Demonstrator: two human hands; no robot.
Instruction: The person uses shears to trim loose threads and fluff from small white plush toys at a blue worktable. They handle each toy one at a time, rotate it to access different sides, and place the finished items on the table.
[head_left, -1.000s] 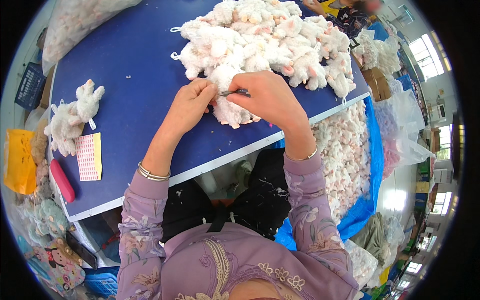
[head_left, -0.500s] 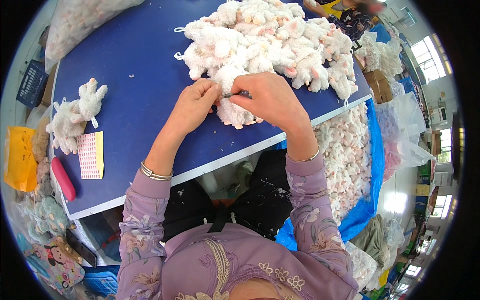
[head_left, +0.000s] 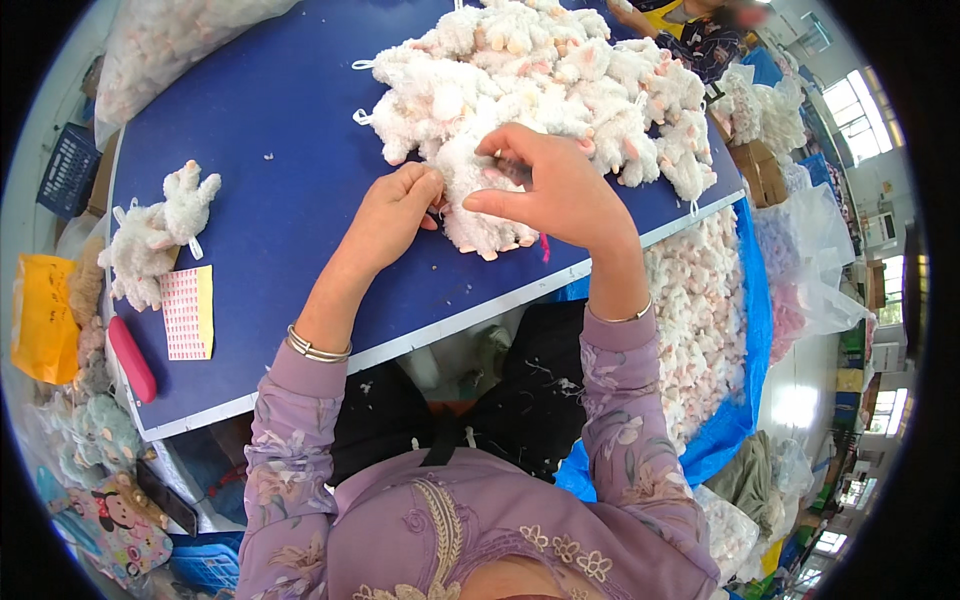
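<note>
A white fluffy plush toy (head_left: 482, 232) with pinkish feet lies in front of me at the near side of the pile. My left hand (head_left: 405, 205) is closed in a pinch at its left edge; what sits between the fingertips is too small to make out. Over the toy's right side, my right hand (head_left: 565, 190) has thumb and forefinger apart, with a small dark metal tool (head_left: 515, 170) partly hidden in its palm. A bright pink strand (head_left: 545, 247) hangs below that hand.
Many white plush toys (head_left: 540, 70) are heaped on the blue table (head_left: 280, 230). At left lie more plush toys (head_left: 140, 250), a sticker sheet (head_left: 187, 312) and a pink case (head_left: 132, 358). A blue-lined sack (head_left: 740, 390) of plush parts stands at right; a co-worker's sleeve (head_left: 695, 45) shows beyond.
My right hand has drawn back to the right and spread its thumb and forefinger, the tool shifting into the palm. The pink strand now shows. My left hand keeps its pinch.
</note>
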